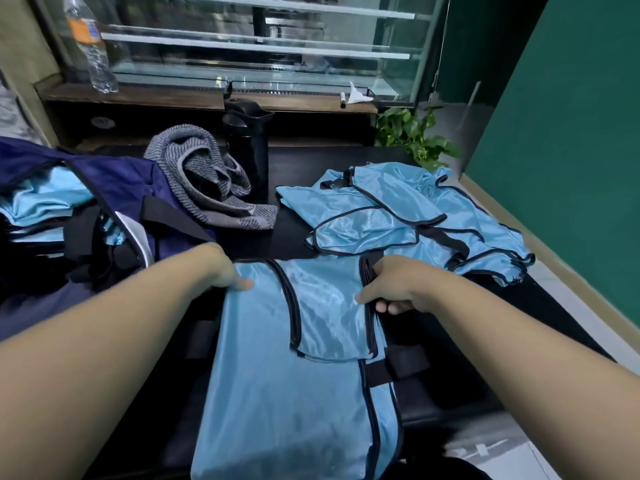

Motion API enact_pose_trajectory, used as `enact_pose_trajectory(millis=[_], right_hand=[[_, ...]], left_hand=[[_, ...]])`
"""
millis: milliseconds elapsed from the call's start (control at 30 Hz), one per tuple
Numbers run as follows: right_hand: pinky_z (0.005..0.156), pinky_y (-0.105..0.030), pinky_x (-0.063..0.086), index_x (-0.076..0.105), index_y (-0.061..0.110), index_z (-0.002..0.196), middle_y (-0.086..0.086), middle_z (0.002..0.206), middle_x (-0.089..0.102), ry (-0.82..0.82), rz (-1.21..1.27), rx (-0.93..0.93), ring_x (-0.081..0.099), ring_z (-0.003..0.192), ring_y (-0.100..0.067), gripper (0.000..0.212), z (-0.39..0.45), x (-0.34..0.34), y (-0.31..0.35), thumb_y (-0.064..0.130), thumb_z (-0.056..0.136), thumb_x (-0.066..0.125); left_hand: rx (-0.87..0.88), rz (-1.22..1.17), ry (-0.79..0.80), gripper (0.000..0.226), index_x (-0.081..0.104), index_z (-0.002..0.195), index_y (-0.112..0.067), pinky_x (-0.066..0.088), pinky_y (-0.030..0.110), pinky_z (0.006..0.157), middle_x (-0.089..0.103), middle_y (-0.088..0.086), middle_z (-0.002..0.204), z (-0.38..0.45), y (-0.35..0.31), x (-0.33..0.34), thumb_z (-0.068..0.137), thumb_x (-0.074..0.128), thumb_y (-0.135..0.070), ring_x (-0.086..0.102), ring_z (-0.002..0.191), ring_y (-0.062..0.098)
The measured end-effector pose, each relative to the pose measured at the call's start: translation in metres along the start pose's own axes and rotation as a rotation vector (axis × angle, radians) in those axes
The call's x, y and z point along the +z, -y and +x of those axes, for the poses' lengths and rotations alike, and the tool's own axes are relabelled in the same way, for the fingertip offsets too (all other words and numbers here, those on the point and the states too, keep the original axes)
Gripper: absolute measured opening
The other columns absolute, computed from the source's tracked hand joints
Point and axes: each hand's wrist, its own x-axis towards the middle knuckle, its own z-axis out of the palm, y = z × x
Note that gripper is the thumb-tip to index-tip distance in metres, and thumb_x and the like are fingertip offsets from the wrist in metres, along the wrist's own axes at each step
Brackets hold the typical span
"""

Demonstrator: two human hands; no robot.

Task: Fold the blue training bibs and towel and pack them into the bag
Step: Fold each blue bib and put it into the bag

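Blue bib (294,393) lies flat on the dark table (519,306) in the lower middle of the frame, and both hands are on its top end. It is shiny light blue with dark trim, and one part is folded over on top. The left hand (227,271) holds the top left corner, with the thumb lying on the cloth and the other fingers hidden under it. The right hand (391,289) grips the top right edge, with its fingers curled round the dark trim and the thumb pressing on the blue cloth.

More blue bibs (408,216) lie in a loose heap in the right middle of the frame, just past the right hand. A dark blue bag (114,188) sits open at the left side, and folded blue cloth (45,199) shows inside it. A grey striped towel (207,181) lies bunched up beside the bag, near the upper middle. A black flask (247,147) stands just behind the towel. A clear water bottle (88,43) stands on a shelf in the upper left. A green plant (415,136) is in the upper right, by the green wall (571,133).
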Motion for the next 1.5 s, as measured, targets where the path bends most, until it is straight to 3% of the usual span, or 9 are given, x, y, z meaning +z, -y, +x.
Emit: enact_pose_trajectory(millis=[100,200,433,533,733,867,1100,1333,1500], right_hand=[[0.036,-0.015,0.044,0.054,0.003,0.093,-0.011,0.064,0.061,-0.015,0.147,-0.006,0.053,0.039,-0.008,0.014,0.002,-0.011,0.001,0.007,0.088,0.067],[0.046,-0.021,0.055,0.056,-0.005,0.104,-0.019,0.082,0.064,-0.065,0.275,-0.040,0.063,0.045,-0.013,0.022,0.006,-0.020,0.005,0.003,0.087,0.067],[0.076,-0.028,0.053,0.061,0.004,0.097,-0.006,0.093,0.067,-0.482,0.035,-0.369,0.065,0.079,-0.019,0.017,0.021,-0.029,0.014,0.017,0.088,0.067],[0.055,-0.004,0.034,0.056,0.013,0.093,0.007,0.084,0.055,-0.577,-0.028,-0.528,0.051,0.071,-0.008,0.011,0.012,-0.024,0.006,0.016,0.088,0.065],[0.074,-0.005,0.036,0.057,0.019,0.090,0.000,0.095,0.055,-0.492,-0.075,-0.771,0.051,0.085,-0.008,0.031,-0.006,-0.013,-0.035,-0.007,0.075,0.067],[0.084,-0.010,0.040,0.061,0.015,0.089,-0.004,0.099,0.059,-0.390,-0.247,-0.942,0.053,0.093,-0.004,0.030,-0.022,-0.007,-0.061,-0.009,0.073,0.070],[0.101,-0.006,0.029,0.064,0.017,0.112,0.006,0.119,0.058,-0.242,-0.453,-0.800,0.051,0.114,-0.006,0.042,-0.046,-0.003,-0.085,-0.002,0.077,0.050],[0.099,-0.016,0.035,0.059,0.029,0.117,0.021,0.115,0.052,-0.219,-0.403,-0.690,0.047,0.112,0.003,0.039,-0.076,0.013,-0.089,0.041,0.083,0.043],[0.078,-0.017,0.040,0.054,0.029,0.107,0.020,0.100,0.049,-0.310,-0.404,-0.619,0.051,0.087,-0.001,0.021,-0.071,0.022,-0.103,0.035,0.089,0.064]], left_hand=[[-0.019,-0.439,-0.023,0.029,0.059,0.095,0.000,0.035,0.018,0.038,0.053,0.010,0.066,-0.001,0.000,-0.006,0.086,0.071,-0.025,0.054,0.042,0.020],[0.036,-0.758,-0.026,0.016,0.047,0.085,-0.011,0.028,0.011,0.027,0.049,0.006,0.075,0.001,-0.006,-0.006,0.099,0.052,-0.018,0.061,0.036,0.016],[0.403,-0.966,-0.277,0.029,0.038,0.073,-0.016,0.056,0.039,0.078,0.046,0.010,0.087,0.001,-0.009,-0.016,0.101,0.045,-0.020,0.072,0.072,0.020],[0.587,-0.865,-0.361,0.017,0.051,0.079,-0.021,0.048,0.051,0.094,0.059,0.015,0.094,-0.008,0.007,-0.013,0.096,0.050,-0.020,0.067,0.090,0.023],[0.783,-0.544,-0.301,0.019,0.056,0.088,-0.041,0.046,0.045,0.091,0.066,0.008,0.095,-0.056,0.046,0.012,0.070,0.049,-0.039,0.062,0.093,0.030],[0.944,-0.179,-0.206,0.013,0.044,0.086,-0.044,0.043,0.022,0.090,0.061,-0.008,0.101,-0.082,0.067,0.030,0.074,0.042,-0.039,0.059,0.097,0.009],[0.992,0.359,-0.387,0.025,0.041,0.080,-0.033,0.046,0.037,0.090,0.060,-0.009,0.091,-0.083,0.073,0.052,0.063,0.028,-0.020,0.054,0.104,0.016],[1.037,0.255,-0.210,0.045,0.050,0.119,-0.026,0.026,0.027,0.098,0.051,-0.011,0.118,-0.107,0.009,0.098,0.085,0.036,-0.053,0.044,0.110,0.009],[1.057,0.230,-0.271,0.020,0.048,0.095,-0.023,0.042,0.034,0.082,0.054,-0.005,0.106,-0.096,-0.004,0.114,0.092,0.035,-0.038,0.055,0.100,0.020]])
